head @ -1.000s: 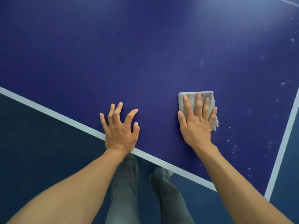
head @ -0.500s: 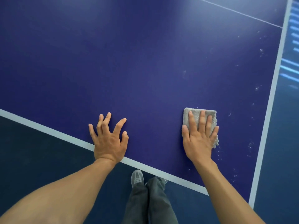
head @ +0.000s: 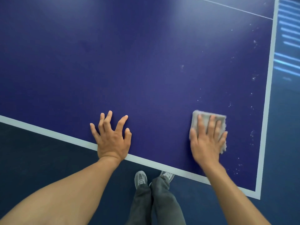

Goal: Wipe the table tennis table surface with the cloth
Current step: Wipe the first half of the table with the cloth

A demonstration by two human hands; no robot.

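Right hand [head: 207, 143] flat, fingers straight, pressing the cloth [head: 209, 118] onto the surface [head: 146, 70]; arm reaches in from bottom right. Left hand [head: 112, 137] splayed, fingertips on the surface, heel on the white edge line [head: 48, 133], holding nothing. Cloth: grey folded pad near the near right corner, long axis roughly along the fingers, away from the person. White specks [head: 252, 133] right of it. Dark blue floor [head: 32, 159], grey trousers [head: 155, 200], grey shoes [head: 140, 178] below.

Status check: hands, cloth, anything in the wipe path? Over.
Right hand flat, pressing folded grey cloth on blue table tennis table. Left hand spread at table edge. White specks lie right of cloth.
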